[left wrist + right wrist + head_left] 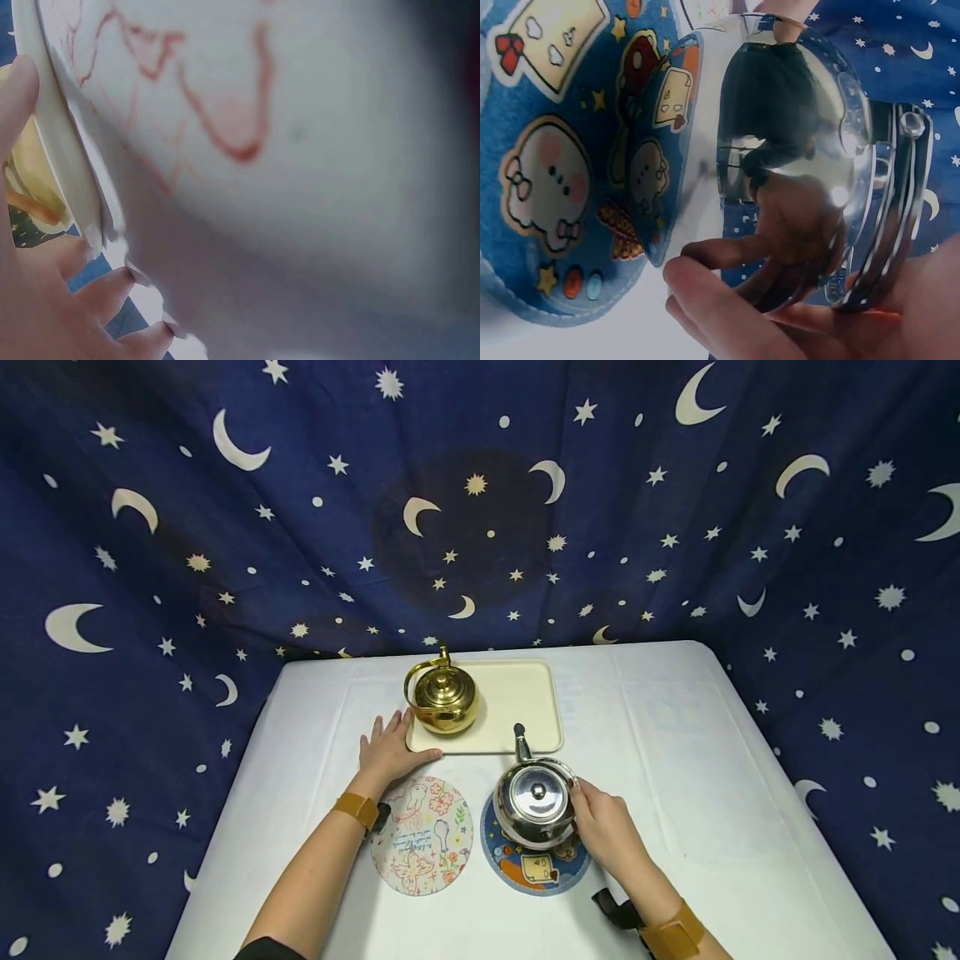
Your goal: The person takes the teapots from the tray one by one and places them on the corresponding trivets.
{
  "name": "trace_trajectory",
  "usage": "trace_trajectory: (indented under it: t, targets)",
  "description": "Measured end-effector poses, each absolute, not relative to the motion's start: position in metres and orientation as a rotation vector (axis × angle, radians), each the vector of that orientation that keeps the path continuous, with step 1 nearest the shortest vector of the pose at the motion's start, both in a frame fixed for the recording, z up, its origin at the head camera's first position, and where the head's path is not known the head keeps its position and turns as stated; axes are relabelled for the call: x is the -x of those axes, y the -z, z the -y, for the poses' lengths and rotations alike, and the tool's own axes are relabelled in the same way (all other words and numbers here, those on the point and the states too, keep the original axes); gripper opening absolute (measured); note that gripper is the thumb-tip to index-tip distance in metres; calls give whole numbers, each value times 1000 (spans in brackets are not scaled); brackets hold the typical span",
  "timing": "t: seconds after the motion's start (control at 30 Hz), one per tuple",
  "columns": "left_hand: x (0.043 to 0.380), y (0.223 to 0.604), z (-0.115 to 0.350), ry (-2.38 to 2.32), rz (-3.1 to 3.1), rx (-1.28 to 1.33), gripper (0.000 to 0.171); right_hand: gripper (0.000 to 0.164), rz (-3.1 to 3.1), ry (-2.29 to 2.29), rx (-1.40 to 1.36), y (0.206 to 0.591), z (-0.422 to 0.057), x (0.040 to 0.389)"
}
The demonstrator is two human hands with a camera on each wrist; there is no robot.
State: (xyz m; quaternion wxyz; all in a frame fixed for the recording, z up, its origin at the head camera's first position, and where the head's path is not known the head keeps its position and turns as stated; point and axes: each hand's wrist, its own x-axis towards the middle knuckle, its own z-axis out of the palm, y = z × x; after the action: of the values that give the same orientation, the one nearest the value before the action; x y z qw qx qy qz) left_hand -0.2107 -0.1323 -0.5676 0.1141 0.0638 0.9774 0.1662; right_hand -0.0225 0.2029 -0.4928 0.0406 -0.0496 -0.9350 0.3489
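Gripping a silver kettle [534, 797] by its handle, our right hand [606, 822] reached forward over a blue mat [579, 864]. We judged the glossy metal stiff, slippery and fairly weighty, best held there. Our left hand [390, 750] spread wide against a cream tray [517, 706], a golden kettle [445, 702] just beyond its fingers.

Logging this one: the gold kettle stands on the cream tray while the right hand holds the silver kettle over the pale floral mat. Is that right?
The pale floral mat is wrong: the head view shows the right hand holding the silver kettle over the blue cartoon mat. The gold kettle does stand on the cream tray.
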Motion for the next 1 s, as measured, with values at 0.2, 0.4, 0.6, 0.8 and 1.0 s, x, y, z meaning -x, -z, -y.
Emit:
trace_trajectory:
  t: [0.2,0.4,0.6,0.8,1.0]
  targets:
    - [209,565,132,-513,-2873,-202,120,38,2844,-1062,129,497,-203,18]
    - [209,565,132,-508,-2871,-196,120,41,2851,-1065,127,503,-204,13]
    - [210,565,132,-499,-2864,-190,122,40,2846,-1077,122,507,-204,11]
    - [210,565,132,-479,-2869,-198,123,38,2835,-1083,113,509,-204,12]
    - [212,568,132,-477,-2870,-198,123,38,2835,-1079,125,512,-205,11]
